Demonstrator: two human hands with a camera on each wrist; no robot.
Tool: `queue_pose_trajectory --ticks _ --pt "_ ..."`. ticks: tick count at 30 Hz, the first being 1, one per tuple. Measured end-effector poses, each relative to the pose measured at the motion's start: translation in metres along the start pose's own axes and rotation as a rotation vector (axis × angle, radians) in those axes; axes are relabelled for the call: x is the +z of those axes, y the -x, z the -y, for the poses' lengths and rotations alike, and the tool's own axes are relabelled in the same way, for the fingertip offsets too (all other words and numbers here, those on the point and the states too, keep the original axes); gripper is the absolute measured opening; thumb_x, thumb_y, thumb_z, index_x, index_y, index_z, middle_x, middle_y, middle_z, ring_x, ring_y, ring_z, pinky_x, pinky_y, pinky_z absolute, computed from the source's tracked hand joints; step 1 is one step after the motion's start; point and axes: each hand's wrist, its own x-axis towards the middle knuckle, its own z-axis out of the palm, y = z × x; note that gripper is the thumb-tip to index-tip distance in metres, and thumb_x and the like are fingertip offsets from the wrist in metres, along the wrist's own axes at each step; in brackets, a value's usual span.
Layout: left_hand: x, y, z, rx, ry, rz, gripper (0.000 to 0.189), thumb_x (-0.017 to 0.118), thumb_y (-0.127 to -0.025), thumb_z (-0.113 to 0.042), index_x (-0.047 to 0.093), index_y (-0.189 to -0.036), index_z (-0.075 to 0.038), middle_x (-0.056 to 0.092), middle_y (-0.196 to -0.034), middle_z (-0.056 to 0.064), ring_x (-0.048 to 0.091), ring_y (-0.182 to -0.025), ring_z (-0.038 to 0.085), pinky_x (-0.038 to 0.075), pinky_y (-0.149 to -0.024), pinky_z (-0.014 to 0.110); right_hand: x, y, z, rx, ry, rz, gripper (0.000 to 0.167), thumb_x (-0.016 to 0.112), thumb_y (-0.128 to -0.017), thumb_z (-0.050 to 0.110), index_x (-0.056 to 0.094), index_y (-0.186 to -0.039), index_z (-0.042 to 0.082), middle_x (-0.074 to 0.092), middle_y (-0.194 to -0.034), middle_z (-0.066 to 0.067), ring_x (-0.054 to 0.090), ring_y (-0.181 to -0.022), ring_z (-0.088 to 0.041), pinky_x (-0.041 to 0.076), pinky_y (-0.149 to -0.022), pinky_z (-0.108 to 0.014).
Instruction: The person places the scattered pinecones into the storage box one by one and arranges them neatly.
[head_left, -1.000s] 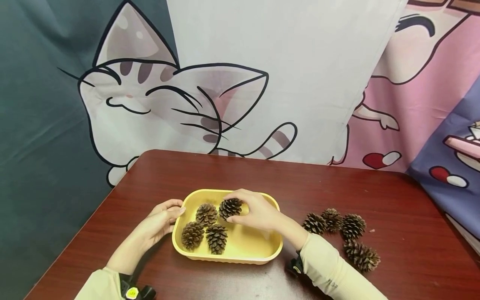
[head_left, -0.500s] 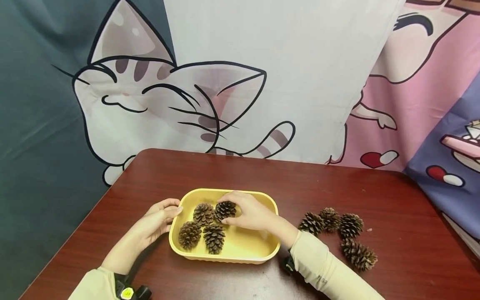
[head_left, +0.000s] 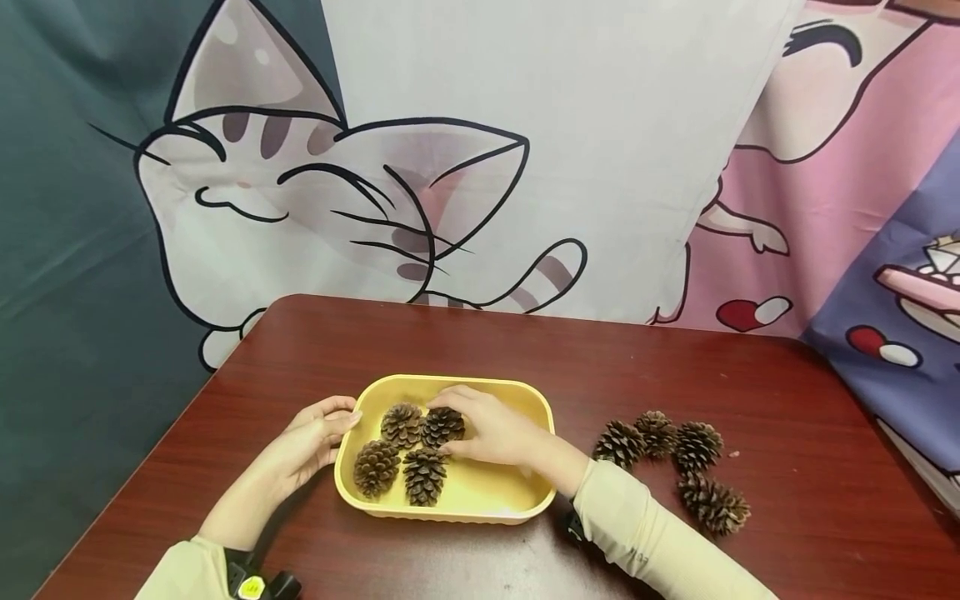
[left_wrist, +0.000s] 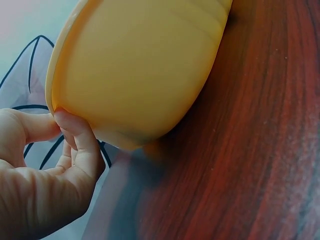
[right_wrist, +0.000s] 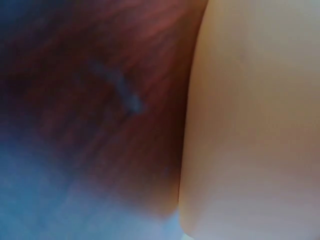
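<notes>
A yellow plastic tub (head_left: 487, 500) stands on the table with several brown pine cones in its left half. My left hand (head_left: 303, 446) pinches its left rim; in the left wrist view the thumb and index finger (left_wrist: 77, 127) of that hand meet at the tub's edge. Inside the tub, my right hand (head_left: 491, 429) has thumb and fingers around a dark pine cone (head_left: 442, 427). This cone sits close beside another pine cone (head_left: 401, 425) and just behind a third pine cone (head_left: 424, 477). The right wrist view shows the tub's side (right_wrist: 255, 120) blurred, with no hand in sight.
Several loose pine cones (head_left: 697, 447) lie in a curved cluster on the dark red wooden table (head_left: 600, 367), right of the tub and behind the right forearm. A cloth printed with cartoon cats (head_left: 300, 208) hangs behind the table's far edge.
My right hand has moved left inside the tub with the dark pine cone, bringing it close to the others. My left hand stays on the rim. The whole view has shifted slightly.
</notes>
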Motion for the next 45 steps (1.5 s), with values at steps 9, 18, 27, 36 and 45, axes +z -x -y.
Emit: queue_pose_trajectory --ticks 9,18,27,36,45 --pt "0.001 -0.001 0.000 -0.004 0.003 0.001 0.020 0.053 -0.094 -0.011 0.040 -0.109 -0.006 0.058 -0.090 -0.001 0.062 -0.083 0.012 0.053 -0.069 0.029 0.003 0.001 -0.002 -0.018 -0.030 -0.036 0.051 0.069 -0.084 0.031 0.052 -0.128 0.011 0.050 -0.134 -0.005 0.045 -0.125 -0.016 0.033 -0.106 -0.031" --pt "0.002 0.000 0.000 -0.002 0.017 0.002 0.017 0.053 -0.094 -0.010 0.042 -0.106 -0.007 0.059 -0.089 -0.001 0.062 -0.081 0.012 0.053 -0.068 0.028 -0.001 0.003 -0.002 -0.041 -0.071 -0.159 0.040 0.062 -0.090 0.032 0.057 -0.123 0.010 0.056 -0.128 -0.005 0.049 -0.122 -0.016 0.036 -0.104 -0.031" --pt "0.002 0.000 0.001 0.004 0.019 0.005 0.017 0.054 -0.094 -0.011 0.042 -0.106 -0.007 0.059 -0.089 -0.002 0.062 -0.082 0.011 0.053 -0.069 0.028 -0.001 0.003 -0.003 -0.029 -0.081 -0.223 0.036 0.061 -0.091 0.033 0.059 -0.119 0.011 0.059 -0.121 0.000 0.052 -0.116 -0.012 0.039 -0.100 -0.027" --pt "0.002 -0.001 0.000 0.010 -0.004 0.002 0.017 0.052 -0.094 -0.009 0.041 -0.106 -0.007 0.060 -0.087 -0.003 0.062 -0.081 0.011 0.053 -0.068 0.028 -0.008 0.005 -0.001 -0.035 -0.184 -0.253 0.035 0.065 -0.088 0.028 0.060 -0.117 0.007 0.060 -0.121 -0.004 0.054 -0.115 -0.014 0.041 -0.099 -0.027" --pt "0.000 -0.004 0.002 -0.005 -0.004 0.005 0.017 0.053 -0.094 -0.010 0.041 -0.106 -0.008 0.060 -0.088 -0.002 0.062 -0.082 0.012 0.053 -0.068 0.028 -0.039 0.036 -0.001 -0.034 -0.217 -0.275 0.034 0.067 -0.087 0.026 0.060 -0.117 0.012 0.059 -0.122 -0.005 0.052 -0.117 -0.012 0.043 -0.097 -0.028"
